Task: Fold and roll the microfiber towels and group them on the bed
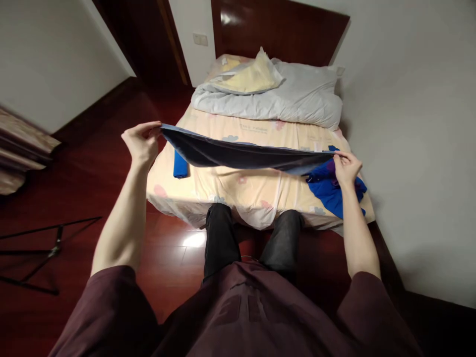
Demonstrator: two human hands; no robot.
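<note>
A long dark blue piece of cloth (241, 151) hangs stretched between my two hands above the bed; whether it is a garment I cannot tell. My left hand (143, 141) pinches its left end between thumb and fingers. At the opposite end, my right hand (346, 167) pinches the other corner. The cloth sags in the middle, its lighter edge uppermost. Below my right hand lies a crumpled bright blue cloth (327, 191) with a purple patch, partly hidden by that hand. A folded or rolled blue cloth (180, 164) rests under the left end.
The bed (208, 186) has a patterned sheet under clear plastic. At its head lie a grey-white quilt (308, 94) and a pale yellow pillow (256, 77) before a dark wooden headboard (278, 29). Black tripod legs (55, 248) stand on the floor at left. A wall (416, 124) borders the right side.
</note>
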